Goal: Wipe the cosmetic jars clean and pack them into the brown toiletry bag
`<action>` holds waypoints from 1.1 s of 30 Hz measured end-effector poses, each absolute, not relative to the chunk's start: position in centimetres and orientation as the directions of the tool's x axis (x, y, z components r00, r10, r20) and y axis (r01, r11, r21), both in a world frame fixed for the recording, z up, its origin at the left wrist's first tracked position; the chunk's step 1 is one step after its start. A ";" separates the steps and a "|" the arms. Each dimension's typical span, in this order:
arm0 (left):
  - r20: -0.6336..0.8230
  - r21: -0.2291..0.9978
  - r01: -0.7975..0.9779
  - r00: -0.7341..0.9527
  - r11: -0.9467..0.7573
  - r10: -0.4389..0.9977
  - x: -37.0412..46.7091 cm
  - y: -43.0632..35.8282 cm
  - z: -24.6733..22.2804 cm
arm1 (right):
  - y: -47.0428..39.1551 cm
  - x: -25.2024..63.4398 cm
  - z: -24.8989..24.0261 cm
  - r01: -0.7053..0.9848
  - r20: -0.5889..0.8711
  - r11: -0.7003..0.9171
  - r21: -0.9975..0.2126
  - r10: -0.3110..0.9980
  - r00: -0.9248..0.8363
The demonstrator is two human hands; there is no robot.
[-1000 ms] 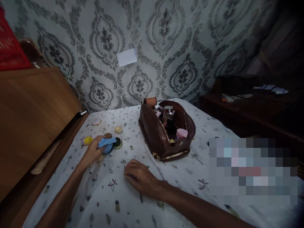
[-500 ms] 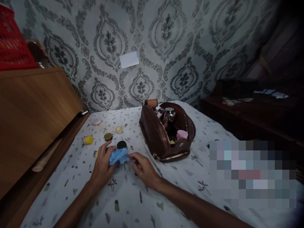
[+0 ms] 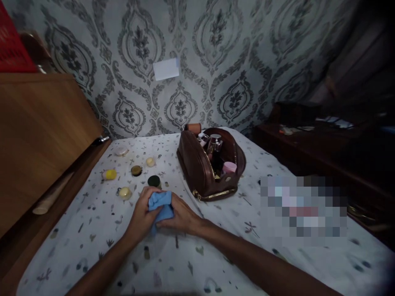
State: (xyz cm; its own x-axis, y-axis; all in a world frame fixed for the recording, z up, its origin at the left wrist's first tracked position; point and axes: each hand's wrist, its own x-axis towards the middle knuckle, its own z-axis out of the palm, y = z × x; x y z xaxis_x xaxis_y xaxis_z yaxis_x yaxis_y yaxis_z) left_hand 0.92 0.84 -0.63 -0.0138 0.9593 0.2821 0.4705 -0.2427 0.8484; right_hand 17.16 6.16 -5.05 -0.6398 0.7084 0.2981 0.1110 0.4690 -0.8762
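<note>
A crumpled blue cloth (image 3: 163, 207) is between my two hands, above the white patterned sheet. My left hand (image 3: 143, 211) grips its left side with curled fingers, and my right hand (image 3: 182, 214) is closed on its right side. Whether something lies inside the cloth is hidden. Just beyond my hands sits a dark round jar (image 3: 154, 181). A pale yellow round container (image 3: 125, 193) stands to the left of my left hand. Farther right, a brown zippered bag (image 3: 197, 164) stands open, with a pink-lidded jar (image 3: 229, 167) and silver-capped bottles (image 3: 215, 143) inside.
Small items spread over the left of the sheet (image 3: 101, 222): a yellow-capped bottle (image 3: 109, 174), an olive jar (image 3: 136, 170), a cream jar (image 3: 150, 161) and a pale compact (image 3: 121, 151). A wooden cabinet (image 3: 43, 135) borders the left. At right lies a blurred-out patch.
My right hand has moved left and closed on the cloth, which now sits between both hands. The pale yellow container has come into fuller view. The camera view has shifted slightly.
</note>
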 end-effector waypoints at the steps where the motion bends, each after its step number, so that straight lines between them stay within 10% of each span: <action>1: 0.256 0.861 0.462 -0.036 -0.211 0.966 0.9 1.1 -0.5 | 6.1 17.3 -4.8 0.112 0.276 0.443 -0.889 0.715 -0.642; 10: 0.180 0.934 0.341 -0.192 -0.106 0.965 -0.1 3.7 0.0 | 5.2 18.7 -4.3 0.197 0.174 0.362 -0.911 0.771 -0.613; 15: 0.195 0.926 0.350 -0.122 -0.142 0.973 -0.3 4.3 -0.2 | 6.2 18.4 -5.3 -0.193 0.061 -0.050 -0.980 0.846 -0.529; 22: 0.107 0.983 0.161 -0.095 -0.091 0.990 1.8 4.7 -1.6 | 7.2 19.1 -4.1 -0.560 -0.130 -0.538 -0.630 0.784 -0.607; 33: 0.263 0.923 0.316 -0.103 -0.219 0.959 2.9 4.3 -1.3 | 7.2 19.1 -4.0 -0.471 -0.139 -0.587 -0.658 0.710 -0.690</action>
State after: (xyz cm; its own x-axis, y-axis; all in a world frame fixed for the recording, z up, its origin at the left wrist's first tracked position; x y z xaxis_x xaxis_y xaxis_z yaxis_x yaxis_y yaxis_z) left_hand 2.93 4.29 -1.32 -0.1029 0.9594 0.2628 0.3156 -0.2190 0.9233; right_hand 19.06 7.20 -3.99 -0.6905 0.7099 -0.1390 -0.4714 -0.5874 -0.6578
